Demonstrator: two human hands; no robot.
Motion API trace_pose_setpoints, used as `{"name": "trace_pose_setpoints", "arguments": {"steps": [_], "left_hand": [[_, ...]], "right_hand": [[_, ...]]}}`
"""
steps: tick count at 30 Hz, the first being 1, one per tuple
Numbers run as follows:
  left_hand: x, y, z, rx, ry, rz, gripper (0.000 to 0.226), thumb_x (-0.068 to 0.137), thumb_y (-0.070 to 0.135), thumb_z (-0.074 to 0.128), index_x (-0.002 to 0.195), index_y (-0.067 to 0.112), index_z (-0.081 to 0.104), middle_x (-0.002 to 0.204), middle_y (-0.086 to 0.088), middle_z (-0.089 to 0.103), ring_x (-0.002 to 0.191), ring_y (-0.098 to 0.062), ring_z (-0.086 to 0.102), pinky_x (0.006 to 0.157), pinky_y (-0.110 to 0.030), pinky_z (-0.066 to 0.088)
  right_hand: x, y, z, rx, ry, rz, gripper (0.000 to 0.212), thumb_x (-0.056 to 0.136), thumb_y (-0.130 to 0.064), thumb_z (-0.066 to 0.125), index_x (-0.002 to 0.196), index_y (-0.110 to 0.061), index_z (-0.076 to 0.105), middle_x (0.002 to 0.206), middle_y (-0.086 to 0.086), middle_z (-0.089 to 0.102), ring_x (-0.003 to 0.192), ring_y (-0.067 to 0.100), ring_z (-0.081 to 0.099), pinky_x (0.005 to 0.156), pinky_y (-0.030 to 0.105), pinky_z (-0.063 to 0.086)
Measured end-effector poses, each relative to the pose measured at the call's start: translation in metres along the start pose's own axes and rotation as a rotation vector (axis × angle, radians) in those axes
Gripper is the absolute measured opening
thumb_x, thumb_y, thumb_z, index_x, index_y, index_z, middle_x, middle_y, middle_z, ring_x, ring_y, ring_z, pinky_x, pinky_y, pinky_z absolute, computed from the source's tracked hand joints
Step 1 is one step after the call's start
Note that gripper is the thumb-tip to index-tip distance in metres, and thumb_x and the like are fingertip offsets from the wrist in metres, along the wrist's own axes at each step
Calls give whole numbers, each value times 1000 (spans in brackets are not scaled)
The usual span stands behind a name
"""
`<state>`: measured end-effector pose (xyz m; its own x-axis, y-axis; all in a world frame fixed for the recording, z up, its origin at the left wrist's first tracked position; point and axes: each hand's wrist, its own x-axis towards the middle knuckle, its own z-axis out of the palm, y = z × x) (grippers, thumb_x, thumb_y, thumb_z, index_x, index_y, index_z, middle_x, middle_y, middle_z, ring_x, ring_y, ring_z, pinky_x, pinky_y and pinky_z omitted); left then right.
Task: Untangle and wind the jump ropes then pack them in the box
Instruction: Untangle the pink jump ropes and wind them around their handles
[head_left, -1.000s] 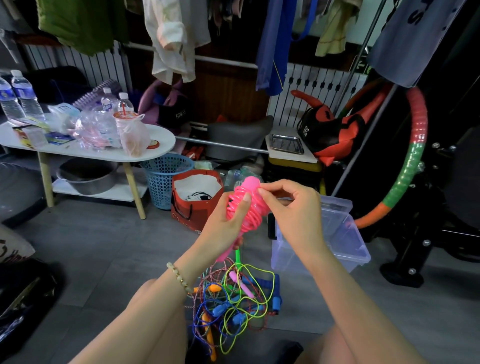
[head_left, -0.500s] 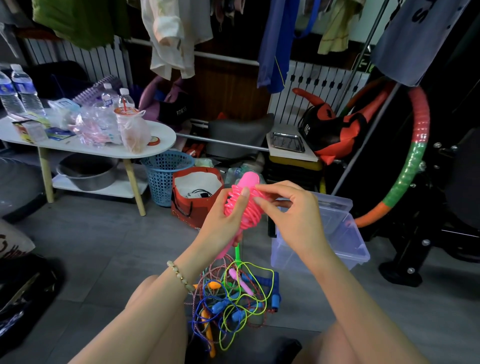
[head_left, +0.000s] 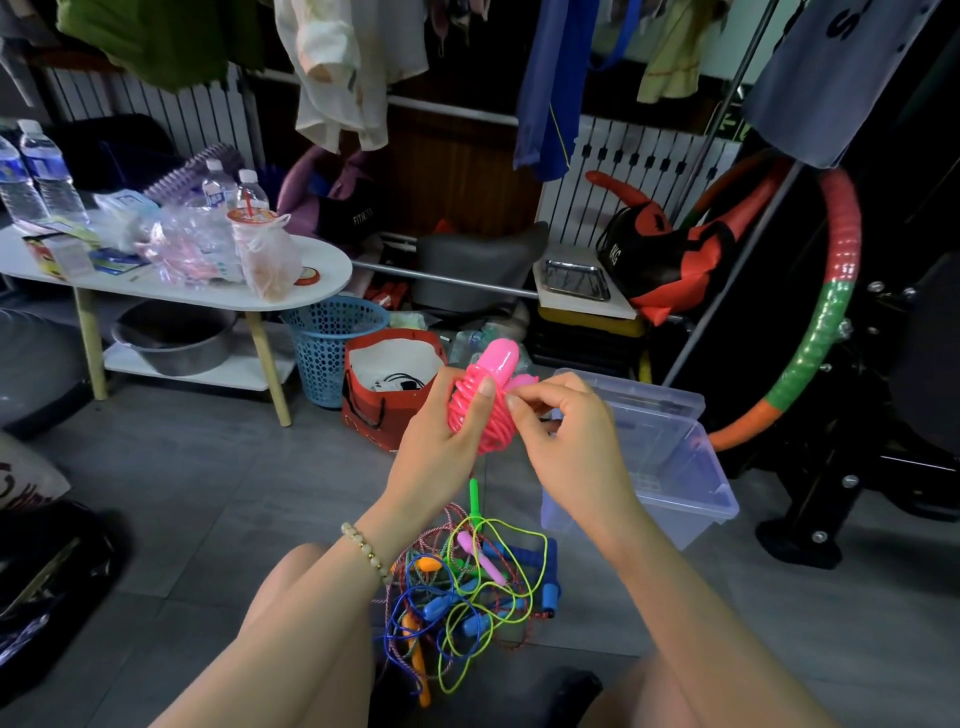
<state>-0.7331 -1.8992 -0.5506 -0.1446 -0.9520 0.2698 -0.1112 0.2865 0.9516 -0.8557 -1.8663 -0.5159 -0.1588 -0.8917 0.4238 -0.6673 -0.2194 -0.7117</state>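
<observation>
A pink jump rope (head_left: 488, 400), wound in coils round its pink handles, is held up at chest height. My left hand (head_left: 441, 447) grips the bundle from the left, thumb across the coils. My right hand (head_left: 566, 441) pinches the rope at the bundle's right side with curled fingers. On the floor below lies a tangled heap of jump ropes (head_left: 467, 592) in blue, green, yellow, orange and pink. A clear plastic box (head_left: 670, 467) stands open on the floor to the right of my hands, its lid leaning behind it.
A red bag (head_left: 384, 384) and a blue mesh basket (head_left: 332, 343) stand beyond the hands. A white low table (head_left: 208, 291) with bottles and bags is at the left. A hoop (head_left: 826, 322) and black gym frame stand at the right. My knees frame the heap.
My right hand's fingers have slid down from the top of the bundle to its right side, still working the pink rope. The left hand keeps its grip.
</observation>
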Motion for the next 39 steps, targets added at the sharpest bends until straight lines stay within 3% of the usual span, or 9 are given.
{"name": "trace_pose_setpoints", "arguments": {"steps": [5,11,16,21,24,28,33,36,39], "left_hand": [[2,-5,0,-21,-38,-17,30,84,63,45,89,34,50,57,16,60,46,0,53,50,-25,39],[0,-13,-2,-75,-122,-78,31,83,55,45,95,28,50,58,9,55,40,0,48,42,-15,36],[0,-21,-3,-16,-132,-39,28,80,59,47,97,36,49,58,10,58,40,-8,48,41,-22,38],[1,-22,1,-12,-164,-37,22,88,46,50,104,31,48,61,11,57,43,1,50,45,-14,38],[1,-21,1,-56,-180,-63,32,85,51,46,106,27,48,55,12,57,40,-2,47,42,-18,38],[0,-23,3,-69,-154,-102,39,82,55,42,105,25,51,60,9,54,41,0,49,44,-16,36],[0,-15,2,-46,-128,-92,31,88,50,44,103,23,49,63,5,56,38,-1,48,39,-18,37],[-1,-16,6,-59,-87,-139,24,94,44,45,103,23,51,63,4,57,38,-3,49,39,-19,38],[-3,-20,3,-67,-40,-178,25,94,46,46,102,23,51,58,4,58,38,-12,46,37,-23,36]], "right_hand": [[0,3,-4,-35,-114,-27,16,86,-27,66,95,-15,69,84,-14,43,81,-2,49,74,5,34],[0,11,-8,-99,-276,5,15,92,-24,57,98,-15,67,87,-7,41,94,12,47,86,21,36],[2,14,-14,-108,-411,33,10,93,-25,55,91,-19,62,84,-9,38,101,14,40,86,23,30],[-2,22,-14,-139,-329,-27,8,86,-31,65,83,-25,60,84,-6,41,95,16,42,90,32,37],[-1,23,-16,-159,-317,-113,10,87,-33,62,79,-31,57,83,-13,41,93,13,42,89,30,34],[-1,26,-12,-158,-294,-211,18,87,-36,63,89,-19,69,85,-21,47,90,6,41,88,28,32],[-4,25,-10,-95,-179,-169,17,88,-29,63,97,-18,72,86,-23,56,89,7,48,79,22,34],[-5,19,-3,-128,-138,-135,20,90,-23,61,107,-16,68,86,-9,63,85,9,54,74,20,38],[-4,18,5,-12,-172,-56,14,91,-18,59,104,-17,64,79,-10,65,74,-1,57,67,11,38]]}}
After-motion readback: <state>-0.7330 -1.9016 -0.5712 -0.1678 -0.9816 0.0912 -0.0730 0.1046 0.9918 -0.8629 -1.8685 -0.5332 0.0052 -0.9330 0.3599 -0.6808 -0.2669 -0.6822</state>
